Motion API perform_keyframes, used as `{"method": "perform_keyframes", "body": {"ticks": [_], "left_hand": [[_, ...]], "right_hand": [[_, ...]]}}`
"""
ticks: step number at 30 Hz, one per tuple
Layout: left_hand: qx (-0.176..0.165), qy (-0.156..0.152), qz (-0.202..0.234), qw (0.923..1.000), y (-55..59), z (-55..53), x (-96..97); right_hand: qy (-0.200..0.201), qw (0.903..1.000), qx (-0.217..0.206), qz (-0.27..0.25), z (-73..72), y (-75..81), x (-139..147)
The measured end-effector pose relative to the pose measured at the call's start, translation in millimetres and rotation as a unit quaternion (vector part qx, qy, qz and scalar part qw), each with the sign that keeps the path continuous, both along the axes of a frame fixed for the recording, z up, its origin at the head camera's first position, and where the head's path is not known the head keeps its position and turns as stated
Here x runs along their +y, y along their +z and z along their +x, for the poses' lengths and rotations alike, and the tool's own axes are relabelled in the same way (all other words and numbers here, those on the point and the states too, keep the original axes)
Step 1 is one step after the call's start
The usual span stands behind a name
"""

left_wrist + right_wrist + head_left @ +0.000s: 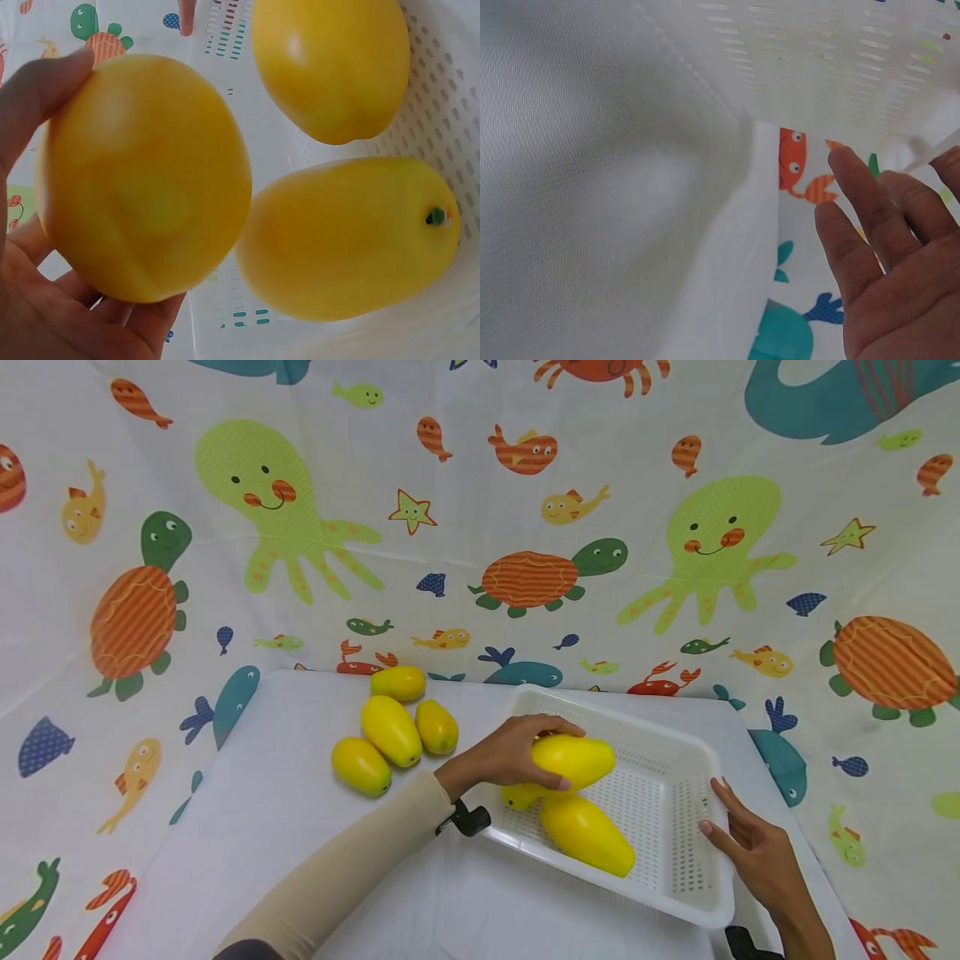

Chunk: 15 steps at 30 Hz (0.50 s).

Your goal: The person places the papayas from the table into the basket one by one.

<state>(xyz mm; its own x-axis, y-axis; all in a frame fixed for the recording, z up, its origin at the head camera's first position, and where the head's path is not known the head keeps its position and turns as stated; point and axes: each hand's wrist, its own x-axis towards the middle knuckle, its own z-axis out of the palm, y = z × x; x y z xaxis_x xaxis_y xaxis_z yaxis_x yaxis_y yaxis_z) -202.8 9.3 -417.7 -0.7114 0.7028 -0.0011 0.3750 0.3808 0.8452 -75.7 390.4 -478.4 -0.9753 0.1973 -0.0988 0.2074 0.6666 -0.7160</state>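
A left hand (pixel 517 752) is clamped round a yellow fruit (pixel 583 762) over the white basket (pixel 688 856), toward ten o'clock; a right hand (pixel 763 853), fingers straight, sits by its three o'clock rim. I'd fear smooth skin slipping, dropping it onto the two fruits (pixel 588 837) inside.

Bright head view, soft glare on yellow fruit (pixel 146 180), dimmer right wrist view, seemingly slightly blurred.

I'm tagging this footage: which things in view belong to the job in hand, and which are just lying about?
In the job:
yellow fruit in the left hand
white basket
two fruits inside it
probably four outside fruits

Only surroundings:
sea-animal backdrop
white-covered table
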Motion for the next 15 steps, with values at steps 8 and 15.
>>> {"method": "perform_keyframes", "body": {"ticks": [8,15], "left_hand": [[-0.014,-0.019,0.004,0.9997,-3.8,-5.2,7.7],[-0.02,-0.032,-0.002,0.9993,-6.8,-9.2,16.8]], "right_hand": [[0.002,0.9999,0.01,-0.003,0.0,-0.3,0.3],[0.005,1.0,0.006,0.001,-0.3,2.0,-1.1]]}}
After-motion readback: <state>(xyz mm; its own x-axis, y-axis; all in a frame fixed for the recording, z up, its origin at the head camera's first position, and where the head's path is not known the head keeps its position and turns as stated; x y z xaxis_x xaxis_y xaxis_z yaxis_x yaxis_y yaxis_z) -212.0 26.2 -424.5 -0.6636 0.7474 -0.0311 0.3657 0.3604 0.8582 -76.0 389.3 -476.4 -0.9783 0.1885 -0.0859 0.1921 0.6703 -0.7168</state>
